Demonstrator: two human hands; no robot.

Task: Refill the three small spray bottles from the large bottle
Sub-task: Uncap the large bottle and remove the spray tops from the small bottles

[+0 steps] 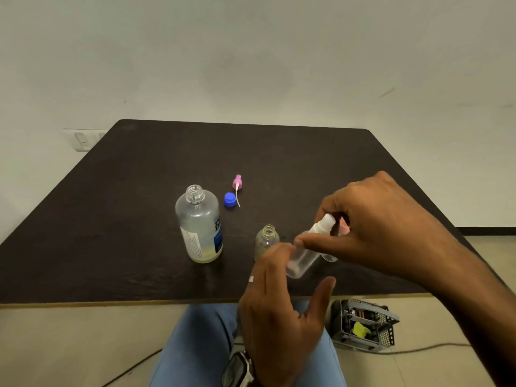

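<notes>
The large clear bottle [198, 225] stands uncapped on the dark table [139, 219], with a little liquid at its bottom. Its blue cap [229, 199] and a pink spray head [237, 185] with its tube lie just behind it. A small clear bottle [266, 239] stands open to its right. My left hand [279, 308] holds a second small clear bottle [303, 259], tilted, by its body. My right hand [371, 227] grips that bottle's white spray top [324, 223]. Part of another clear bottle [329, 257] shows beneath my right hand.
The table's front edge runs just under my hands. On the floor at the right sits a metal electronics box [363, 325] with cables. My knees in blue trousers [195, 347] are below the edge. A wall switch [83, 139] is at far left.
</notes>
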